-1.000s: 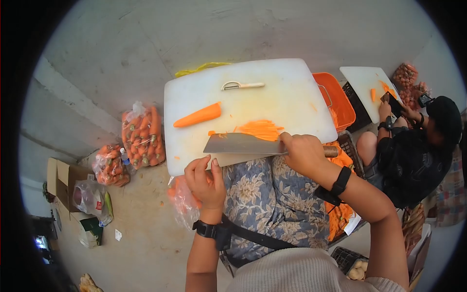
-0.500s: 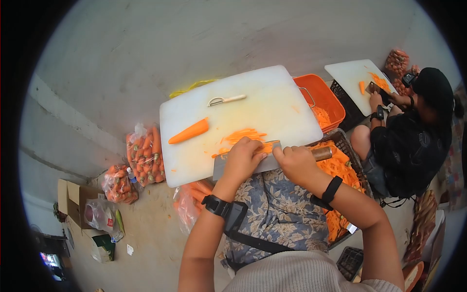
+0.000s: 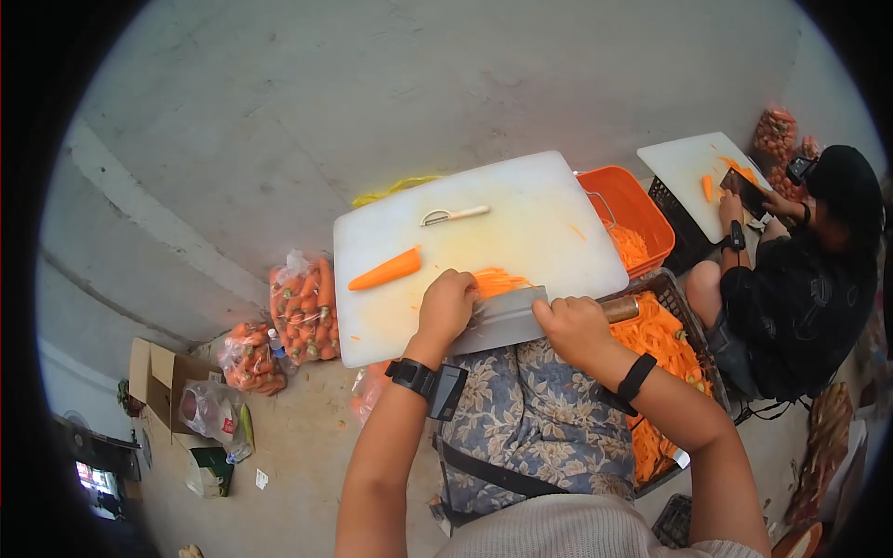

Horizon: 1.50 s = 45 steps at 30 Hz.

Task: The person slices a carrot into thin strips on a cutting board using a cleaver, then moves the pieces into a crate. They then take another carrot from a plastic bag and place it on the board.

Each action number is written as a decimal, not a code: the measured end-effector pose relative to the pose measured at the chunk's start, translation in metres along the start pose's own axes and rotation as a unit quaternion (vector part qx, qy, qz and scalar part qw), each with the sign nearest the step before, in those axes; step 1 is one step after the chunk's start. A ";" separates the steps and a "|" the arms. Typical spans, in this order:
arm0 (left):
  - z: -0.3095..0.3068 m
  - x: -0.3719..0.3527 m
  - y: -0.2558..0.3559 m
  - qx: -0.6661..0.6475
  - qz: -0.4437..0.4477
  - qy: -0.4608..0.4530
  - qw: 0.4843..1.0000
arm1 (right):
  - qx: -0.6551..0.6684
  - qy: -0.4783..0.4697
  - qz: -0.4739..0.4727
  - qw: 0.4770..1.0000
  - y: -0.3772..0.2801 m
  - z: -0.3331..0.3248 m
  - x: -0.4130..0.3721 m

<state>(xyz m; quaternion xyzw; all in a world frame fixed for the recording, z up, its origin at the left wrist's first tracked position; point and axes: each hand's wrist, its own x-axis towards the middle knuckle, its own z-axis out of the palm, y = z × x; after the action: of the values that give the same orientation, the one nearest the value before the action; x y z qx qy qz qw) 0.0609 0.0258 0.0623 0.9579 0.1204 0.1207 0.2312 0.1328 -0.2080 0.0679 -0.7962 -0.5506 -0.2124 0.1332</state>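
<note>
My right hand (image 3: 579,329) is wrapped round the cleaver (image 3: 510,318) where its blade meets the wooden handle. The broad blade lies along the front edge of the white cutting board (image 3: 558,232), just in front of a small heap of carrot strips (image 3: 499,281). At the heap's left end, my left hand (image 3: 447,303) has its fingers bent and pressed together against the strips, its fingertips partly hidden. A thick piece of carrot (image 3: 385,269) lies on the board's left side. Behind it rests a peeler (image 3: 454,216) with a pale handle.
An orange bin (image 3: 642,219) and a dark crate (image 3: 674,339) of carrot strips stand at the right. Bags of carrots (image 3: 305,307) sit on the left floor beside a cardboard box (image 3: 160,377). A co-worker (image 3: 795,288) cuts carrots at another board (image 3: 684,172).
My left hand has moved off the blade to the end of the carrot strips, which are gathered closer together. The cleaver is tilted differently. The whole view has shifted slightly.
</note>
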 end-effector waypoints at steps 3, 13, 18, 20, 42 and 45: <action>-0.008 -0.003 -0.001 -0.024 -0.014 0.066 0.997 | -0.004 -0.006 0.013 1.000 0.003 0.000 -0.003; -0.045 -0.032 -0.036 -0.079 -0.093 0.091 0.988 | -0.003 -0.010 0.018 1.000 0.015 -0.012 -0.015; -0.039 -0.044 -0.052 -0.129 -0.083 0.003 0.988 | -0.025 -0.013 0.017 0.999 0.020 -0.011 -0.024; -0.028 -0.042 -0.053 -0.117 -0.078 0.011 0.990 | -0.026 -0.007 0.013 1.000 0.018 -0.012 -0.024; -0.048 -0.028 -0.100 0.015 -0.091 0.226 0.970 | 0.305 -0.303 0.241 0.870 0.000 -0.036 0.014; -0.050 -0.029 -0.114 0.017 -0.096 0.216 0.972 | 0.349 -0.354 0.254 0.829 -0.001 -0.029 0.036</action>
<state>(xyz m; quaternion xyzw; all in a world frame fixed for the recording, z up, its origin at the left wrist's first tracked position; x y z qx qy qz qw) -0.0009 0.1365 0.0464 0.8970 0.2608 0.2996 0.1938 0.1369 -0.1912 0.1111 -0.8292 -0.3755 0.3321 0.2473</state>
